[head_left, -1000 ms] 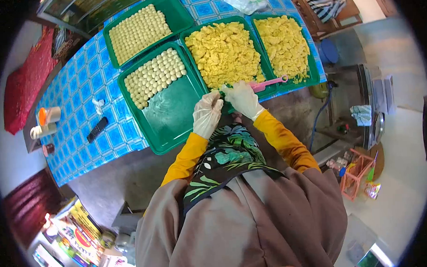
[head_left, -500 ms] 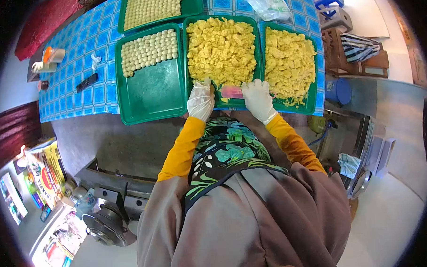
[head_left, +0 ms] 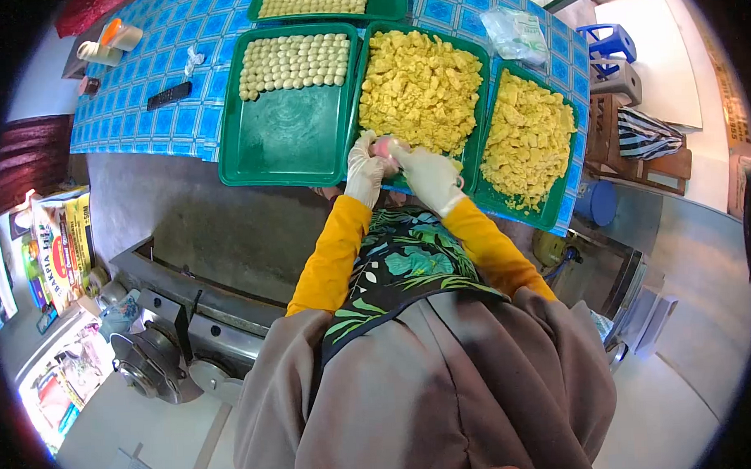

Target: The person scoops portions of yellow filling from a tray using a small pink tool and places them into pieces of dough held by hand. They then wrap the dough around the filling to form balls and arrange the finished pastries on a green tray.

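My right hand [head_left: 430, 178], in a white glove, is closed on a pink scraper [head_left: 388, 145] at the near edge of the middle green tray [head_left: 475, 152]. My left hand [head_left: 363, 170], also gloved, is curled beside it, its fingers close to the scraper's pink blade; what lies inside them is hidden. Crumbly yellow dough [head_left: 422, 88] heaps up in the middle tray. To the left, a green tray [head_left: 285, 142] carries rows of small pale dough balls [head_left: 295, 64] along its far part.
More yellow dough [head_left: 525, 138] fills a tray on the right. Another tray of dough balls [head_left: 313, 0] is at the back. A plastic bag [head_left: 515, 36], a remote control [head_left: 170, 95] and a crumpled tissue [head_left: 193, 60] lie on the blue checked tablecloth [head_left: 144, 125]. A stove is behind on the left.
My right hand has moved left with the scraper, bringing it up against my left hand. The view has shifted, so the trays appear farther right and higher.
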A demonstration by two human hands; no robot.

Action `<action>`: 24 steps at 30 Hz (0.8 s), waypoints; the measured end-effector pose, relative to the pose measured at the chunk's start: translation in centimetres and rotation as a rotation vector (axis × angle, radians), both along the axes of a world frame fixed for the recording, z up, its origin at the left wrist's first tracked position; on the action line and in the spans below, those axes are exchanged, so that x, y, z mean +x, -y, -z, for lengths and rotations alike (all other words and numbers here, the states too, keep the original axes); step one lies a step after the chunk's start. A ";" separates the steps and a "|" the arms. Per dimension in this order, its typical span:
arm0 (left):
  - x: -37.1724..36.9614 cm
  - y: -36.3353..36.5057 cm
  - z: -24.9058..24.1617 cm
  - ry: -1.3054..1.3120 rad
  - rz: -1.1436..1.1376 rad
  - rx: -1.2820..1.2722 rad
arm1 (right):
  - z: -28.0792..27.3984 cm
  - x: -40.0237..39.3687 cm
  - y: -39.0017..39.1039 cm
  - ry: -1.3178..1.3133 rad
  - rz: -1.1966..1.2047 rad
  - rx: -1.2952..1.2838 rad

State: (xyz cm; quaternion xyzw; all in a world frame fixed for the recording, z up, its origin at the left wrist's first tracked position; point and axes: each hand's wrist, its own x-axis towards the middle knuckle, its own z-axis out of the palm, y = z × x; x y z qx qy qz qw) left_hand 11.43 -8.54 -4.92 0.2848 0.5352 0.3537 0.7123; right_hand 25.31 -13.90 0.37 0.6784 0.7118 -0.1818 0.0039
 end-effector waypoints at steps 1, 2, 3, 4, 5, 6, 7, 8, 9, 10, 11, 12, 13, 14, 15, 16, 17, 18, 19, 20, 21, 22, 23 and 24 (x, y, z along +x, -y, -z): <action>-0.1 0.1 0.0 0.071 -0.038 0.004 | 0.6 -0.3 0.0 0.001 -0.001 0.001; 0.1 0.0 0.0 0.074 -0.043 0.005 | 1.2 -0.3 -0.1 -0.019 -0.007 0.039; 0.3 -0.1 0.0 0.105 -0.082 0.006 | 1.4 -0.2 -0.2 -0.040 -0.011 0.077; 0.4 0.3 0.0 0.131 -0.115 0.000 | 1.5 -0.2 0.1 -0.042 -0.006 0.072; 0.6 0.6 0.0 0.150 -0.130 0.022 | 1.6 0.1 0.0 -0.053 -0.037 0.056; 0.7 0.6 0.1 0.152 -0.130 0.025 | 1.5 0.4 -0.2 -0.065 -0.069 0.044; 0.4 0.4 0.3 0.145 -0.088 -0.020 | 1.4 0.5 -0.1 -0.069 -0.070 0.048; 0.0 -0.2 0.4 0.139 -0.048 -0.061 | 1.3 0.7 -0.2 -0.069 -0.094 0.032; -0.4 -0.9 0.5 0.083 0.094 -0.047 | 0.9 1.0 -0.3 -0.069 -0.118 0.017; -0.3 -0.9 0.5 0.080 0.090 -0.038 | 0.6 1.2 -0.2 -0.072 -0.123 0.026; 0.0 -1.0 0.6 0.076 0.072 -0.041 | 0.3 1.3 -0.2 -0.054 -0.136 0.009; 0.3 -0.9 0.2 0.069 0.055 -0.047 | 0.1 1.4 -0.2 -0.038 -0.147 -0.010; 1.0 -0.4 -2.1 0.068 -0.023 -0.056 | 0.2 1.5 0.0 -0.043 -0.149 -0.008; 0.8 -0.4 -2.2 0.066 -0.025 -0.054 | 0.2 1.7 0.1 -0.054 -0.151 -0.010; 0.6 -0.5 -1.9 0.034 0.040 -0.028 | 0.2 2.0 0.1 -0.063 -0.153 -0.013; 0.5 -0.6 -1.6 0.003 0.104 -0.002 | 0.2 2.2 0.3 -0.065 -0.155 -0.011; 0.6 -0.6 -1.3 0.002 0.101 -0.001 | 0.2 2.3 0.5 -0.095 -0.129 0.001; 0.7 -0.7 -1.1 -0.010 0.095 -0.025 | 0.2 2.4 0.7 -0.125 -0.103 0.011; 0.8 -0.7 -0.9 -0.022 0.090 -0.049 | 0.3 2.4 0.6 -0.126 -0.105 0.009; 0.9 -0.6 -0.6 -0.020 0.090 -0.052 | 0.4 2.5 0.5 -0.105 -0.106 0.005; 0.9 -0.3 -0.7 -0.050 0.114 0.004 | 0.6 2.6 0.7 -0.085 -0.106 -0.005; 0.9 -0.2 -0.9 -0.081 0.137 0.063 | 1.0 2.9 1.0 -0.085 -0.105 -0.008; 1.0 -0.4 -1.1 -0.060 0.128 -0.014 | 1.4 3.2 1.2 -0.116 -0.122 0.014; 0.8 -0.5 -1.1 -0.063 0.127 -0.011 | 1.0 3.3 1.1 -0.151 -0.137 0.038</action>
